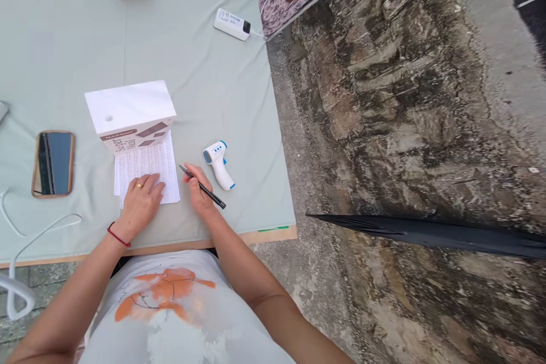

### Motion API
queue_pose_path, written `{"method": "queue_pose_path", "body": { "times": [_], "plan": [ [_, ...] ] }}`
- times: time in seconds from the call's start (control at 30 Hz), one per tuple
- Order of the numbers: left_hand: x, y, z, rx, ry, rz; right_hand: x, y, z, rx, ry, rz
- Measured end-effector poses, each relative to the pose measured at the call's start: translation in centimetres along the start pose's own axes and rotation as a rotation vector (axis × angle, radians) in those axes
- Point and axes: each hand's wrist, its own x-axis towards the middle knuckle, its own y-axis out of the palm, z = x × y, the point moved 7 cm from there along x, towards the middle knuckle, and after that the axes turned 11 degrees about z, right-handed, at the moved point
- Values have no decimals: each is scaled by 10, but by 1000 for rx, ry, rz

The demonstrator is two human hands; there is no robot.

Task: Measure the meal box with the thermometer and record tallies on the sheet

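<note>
Clock positions read from the sheets, 12 being away from the wearer.

Printed sheets [143, 163] lie on the pale tablecloth [239, 96], at centre, near the table's front edge. A folded white card or box [132, 114] stands at 12 o'clock, covering their far end; its lettering reads upside down.

Left hand [144, 199]: at 6 o'clock on the sheets, palm down, fingers extended and slightly spread, gripping nothing. Right hand [198, 187]: between 3 and 4 o'clock, off the paper; fingers closed on a dark pen [205, 189], thumb and forefinger around the barrel near the tip. Tip points toward 10 o'clock, just beside the sheets' right edge; height above the cloth cannot be told.

White thermometer gun [219, 164] at 3 o'clock, just beyond the pen hand, untouched. Phone [53, 164] at 9 o'clock, well apart.

Step in hand (judgement): paper steadied and apparently consulted, pen ready but not marking. Any stroke on the sheets would call for the right hand to shift toward 9 o'clock and lower the tip, the left keeping its pressure and leaving the lines uncovered.
</note>
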Motion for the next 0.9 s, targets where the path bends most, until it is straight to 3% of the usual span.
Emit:
{"method": "queue_pose_path", "body": {
  "times": [0.17,0.4,0.63,0.9],
  "plan": [
    [-3,9,-13,13,23,1,8,4,-6,69,54,-60],
    [-3,6,-22,-18,74,83,3,14,-23,162,229,-158],
    [0,8,-23,-137,25,123,2,19,-18,112,249,-113],
    [-1,6,-25,-91,45,105,1,20,-17,73,231,-125]
  ]
}}
